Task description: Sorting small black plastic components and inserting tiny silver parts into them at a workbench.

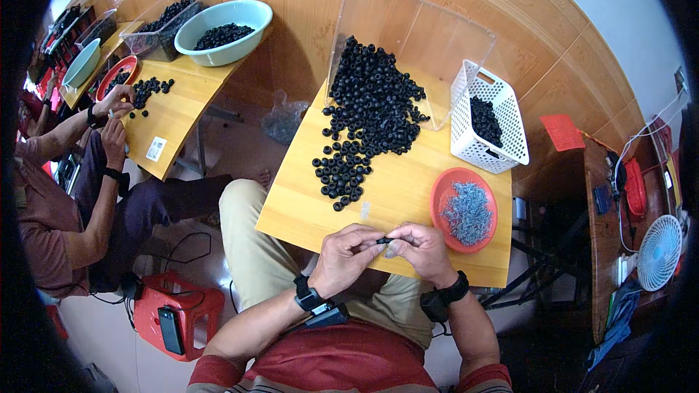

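My left hand [345,253] and my right hand [420,249] meet at the table's near edge. Between their fingertips they pinch a small black ring-shaped part [384,240]; its finer details are too small to make out. Beyond my hands, a heap of black ring-shaped parts [375,94] spills out of a clear plastic bin [451,29] lying open toward me. A smaller cluster of the same parts [342,171] lies nearer. Close to my right hand is a red plate [442,230] with a pile of small silvery-blue pieces [468,212].
A white perforated basket [506,158] with black parts stands at the table's right. On the left, another person [65,218] works at a second table [182,113] bearing a pale green basin [255,14]. A red stool [200,320] and a fan [659,253] are nearby.
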Action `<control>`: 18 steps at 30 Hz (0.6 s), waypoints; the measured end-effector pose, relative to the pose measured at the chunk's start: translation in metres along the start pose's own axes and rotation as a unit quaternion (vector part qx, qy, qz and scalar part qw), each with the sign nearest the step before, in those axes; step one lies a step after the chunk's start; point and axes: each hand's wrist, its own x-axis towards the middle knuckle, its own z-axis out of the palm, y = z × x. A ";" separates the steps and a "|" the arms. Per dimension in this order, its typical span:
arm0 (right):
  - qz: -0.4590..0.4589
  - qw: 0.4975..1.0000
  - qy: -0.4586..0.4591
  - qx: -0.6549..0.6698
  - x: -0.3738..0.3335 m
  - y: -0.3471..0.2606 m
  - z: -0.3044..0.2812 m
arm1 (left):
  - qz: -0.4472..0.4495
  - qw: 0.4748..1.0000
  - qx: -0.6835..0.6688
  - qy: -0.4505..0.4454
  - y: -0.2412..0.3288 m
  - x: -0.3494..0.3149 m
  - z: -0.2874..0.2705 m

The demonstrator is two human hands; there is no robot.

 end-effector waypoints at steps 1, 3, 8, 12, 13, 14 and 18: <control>-0.003 1.000 0.004 0.014 0.000 0.001 0.000 | -0.003 1.000 0.016 -0.009 0.001 0.001 -0.001; 0.004 1.000 -0.001 -0.003 0.000 -0.002 0.000 | -0.007 0.999 0.033 -0.018 0.001 0.000 -0.001; 0.020 1.000 -0.019 -0.012 0.000 -0.006 -0.001 | -0.046 0.998 -0.036 -0.027 -0.002 -0.001 0.000; 0.012 1.000 -0.017 0.009 0.001 -0.008 -0.002 | -0.033 0.999 -0.032 -0.025 0.001 0.000 0.000; 0.012 1.000 -0.019 0.006 0.001 -0.008 -0.003 | -0.037 0.998 -0.035 -0.026 0.003 0.000 0.000; 0.012 1.000 -0.019 0.006 0.001 -0.008 -0.003 | -0.040 0.998 -0.038 -0.026 0.004 0.001 0.000; 0.012 1.000 -0.023 -0.001 0.001 -0.010 -0.003 | -0.041 0.998 -0.027 -0.027 0.004 0.001 -0.001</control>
